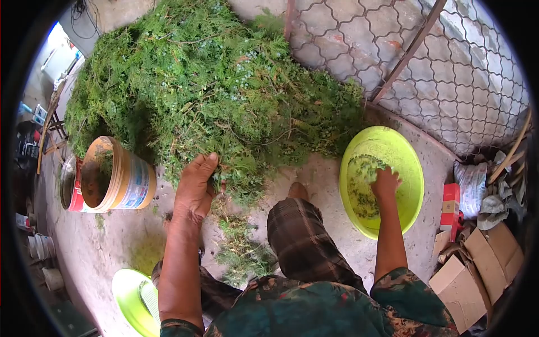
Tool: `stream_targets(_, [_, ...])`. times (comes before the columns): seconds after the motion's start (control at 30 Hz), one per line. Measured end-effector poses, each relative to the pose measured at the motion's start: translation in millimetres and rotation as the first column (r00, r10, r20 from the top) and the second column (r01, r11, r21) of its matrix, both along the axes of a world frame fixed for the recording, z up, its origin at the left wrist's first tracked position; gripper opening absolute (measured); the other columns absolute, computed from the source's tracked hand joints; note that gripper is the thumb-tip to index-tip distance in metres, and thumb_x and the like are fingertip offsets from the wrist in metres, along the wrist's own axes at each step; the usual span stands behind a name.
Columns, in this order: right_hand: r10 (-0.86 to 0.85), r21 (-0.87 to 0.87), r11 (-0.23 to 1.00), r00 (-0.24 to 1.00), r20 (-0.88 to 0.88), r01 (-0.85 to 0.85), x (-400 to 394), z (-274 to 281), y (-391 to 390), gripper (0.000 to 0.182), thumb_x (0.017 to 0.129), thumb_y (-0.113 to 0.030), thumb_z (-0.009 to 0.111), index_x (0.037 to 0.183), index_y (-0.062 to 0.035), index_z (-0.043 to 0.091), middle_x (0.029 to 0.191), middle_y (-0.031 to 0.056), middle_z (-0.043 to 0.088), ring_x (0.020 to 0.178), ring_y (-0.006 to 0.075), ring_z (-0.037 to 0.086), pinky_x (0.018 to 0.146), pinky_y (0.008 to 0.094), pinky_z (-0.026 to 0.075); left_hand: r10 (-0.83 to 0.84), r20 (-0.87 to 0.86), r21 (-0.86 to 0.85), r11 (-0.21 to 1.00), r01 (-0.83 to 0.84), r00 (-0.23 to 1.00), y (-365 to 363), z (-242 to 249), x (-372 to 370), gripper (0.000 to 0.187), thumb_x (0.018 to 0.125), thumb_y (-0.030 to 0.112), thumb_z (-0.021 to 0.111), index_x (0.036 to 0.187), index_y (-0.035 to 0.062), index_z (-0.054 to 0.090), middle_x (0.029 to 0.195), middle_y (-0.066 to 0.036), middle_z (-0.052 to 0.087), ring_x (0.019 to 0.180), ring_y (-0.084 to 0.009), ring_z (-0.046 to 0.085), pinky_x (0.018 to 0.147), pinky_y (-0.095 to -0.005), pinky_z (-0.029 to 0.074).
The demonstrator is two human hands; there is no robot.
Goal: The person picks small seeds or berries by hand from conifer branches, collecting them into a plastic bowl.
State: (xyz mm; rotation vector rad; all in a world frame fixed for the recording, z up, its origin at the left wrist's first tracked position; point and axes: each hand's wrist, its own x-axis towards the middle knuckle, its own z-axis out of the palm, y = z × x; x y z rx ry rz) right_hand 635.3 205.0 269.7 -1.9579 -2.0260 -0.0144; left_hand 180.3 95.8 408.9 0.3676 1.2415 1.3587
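Note:
A large heap of green, scaly-leaved cypress-like branches (pixel 185 78) fills the upper left and middle, with small pale bluish cones among the leaves. At the heap's lower edge, my left hand (pixel 196 182) is closed, thumb and fingers pinching a leafy sprig (pixel 238 168). My right hand (pixel 386 183) hangs over a yellow-green basin (pixel 414 168), its fingers apart and nothing visible held in them. Small green bits (pixel 366 208) are scattered over the bottom of that basin.
Two buckets stand at left, an orange-yellow one (pixel 132 177) before a red-and-white one (pixel 76 194). A second green basin (pixel 126 292) is at lower left. Loose sprigs (pixel 241 247) lie between my legs. Cardboard boxes (pixel 460 286) and wire mesh (pixel 415 73) are at right.

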Motion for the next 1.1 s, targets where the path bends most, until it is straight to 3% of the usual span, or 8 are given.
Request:
stream_targets(0.07, [0.075,0.079,0.995,0.985,-0.157,-0.063,-30.1,53.5,-12.5,0.029,0.078,-0.020,0.060,0.096,0.0024,0.061,0.088,0.0161,0.063,0.073,0.0269,0.061,0.075,0.0367,0.049,-0.083,-0.055,0.050,0.995,0.086,0.995,0.8,-7.3,0.9,0.014,0.089,0.024,0.061,0.091,0.0095,0.058,0.080,0.000,0.061,0.063,-0.0116,0.051,0.052,-0.0262,0.043])
stream_targets(0.1, [0.011,-0.162,0.983,0.900,-0.435,-0.090,-61.6,85.8,-10.1,0.023,0.079,-0.019,0.060,0.091,0.0011,0.062,0.080,0.0110,0.062,0.071,0.0201,0.060,0.069,0.0326,0.048,-0.087,-0.054,0.034,0.995,0.089,0.995,-1.5,-10.7,3.2,0.014,0.089,0.024,0.061,0.091,0.0095,0.058,0.080,0.000,0.061,0.063,-0.0116,0.051,0.052,-0.0262,0.043])
stream_targets(0.17, [0.102,-0.143,0.906,0.535,-0.838,-0.398,-133.6,119.6,-23.2,0.019,0.080,-0.018,0.065,0.085,0.0004,0.064,0.080,0.0061,0.062,0.072,0.0142,0.057,0.070,0.0270,0.047,-0.080,-0.080,0.044,0.996,0.084,0.994,3.1,-10.2,8.0,0.016,0.090,0.023,0.060,0.090,0.0073,0.058,0.081,-0.001,0.062,0.064,-0.0102,0.052,0.052,-0.0255,0.043])
stream_targets(0.33, [0.217,-0.139,0.632,0.346,-0.913,-0.762,-245.5,141.0,-51.7,0.033,0.079,-0.025,0.070,0.096,0.0012,0.058,0.082,0.0048,0.060,0.071,0.0102,0.055,0.064,0.0268,0.047,0.006,-0.071,0.068,0.998,-0.002,0.997,4.4,2.1,16.1,0.014,0.090,0.022,0.059,0.090,0.0075,0.058,0.079,-0.001,0.061,0.064,-0.0094,0.053,0.052,-0.0244,0.043])
stream_targets(0.43, [-0.051,-0.160,0.521,0.156,-0.986,-0.838,-271.4,138.0,-46.7,0.032,0.083,-0.026,0.068,0.087,0.0038,0.055,0.074,0.0039,0.056,0.061,0.0070,0.051,0.053,0.0247,0.045,0.016,-0.090,0.082,0.997,-0.009,0.996,2.0,3.0,11.8,0.014,0.090,0.022,0.060,0.090,0.0078,0.058,0.078,0.000,0.061,0.063,-0.0087,0.052,0.053,-0.0246,0.043])
stream_targets(0.77, [-0.298,-0.263,0.381,0.152,-0.942,-0.886,-276.1,133.7,-46.4,0.019,0.085,-0.022,0.055,0.078,-0.0041,0.054,0.066,0.0060,0.057,0.047,0.0094,0.048,0.042,0.0236,0.038,0.095,-0.239,0.184,0.982,-0.051,0.967,-1.8,-4.1,18.6,0.013,0.089,0.021,0.060,0.087,0.0092,0.057,0.076,0.002,0.059,0.059,-0.0065,0.051,0.048,-0.0217,0.041])
stream_targets(0.9, [-0.487,-0.008,0.351,-0.175,-0.856,-0.937,-269.5,116.9,-46.8,0.016,0.083,-0.019,0.050,0.085,-0.0040,0.054,0.066,0.0084,0.055,0.047,0.0126,0.048,0.040,0.0248,0.037,0.228,-0.317,0.178,0.968,-0.178,0.920,1.4,-9.4,-0.5,0.013,0.089,0.021,0.060,0.085,0.0089,0.055,0.074,0.001,0.058,0.058,-0.0069,0.050,0.049,-0.0218,0.041])
stream_targets(1.1, [-0.641,-0.066,0.386,-0.216,-0.737,-0.920,-273.7,121.2,-43.6,0.023,0.082,-0.014,0.054,0.100,0.0003,0.050,0.087,0.0110,0.054,0.064,0.0156,0.056,0.050,0.0286,0.051,0.209,-0.052,0.201,0.960,-0.195,0.976,1.4,2.4,-2.4,0.011,0.090,0.017,0.059,0.085,0.0080,0.054,0.075,-0.002,0.057,0.062,-0.0103,0.051,0.051,-0.0252,0.043])
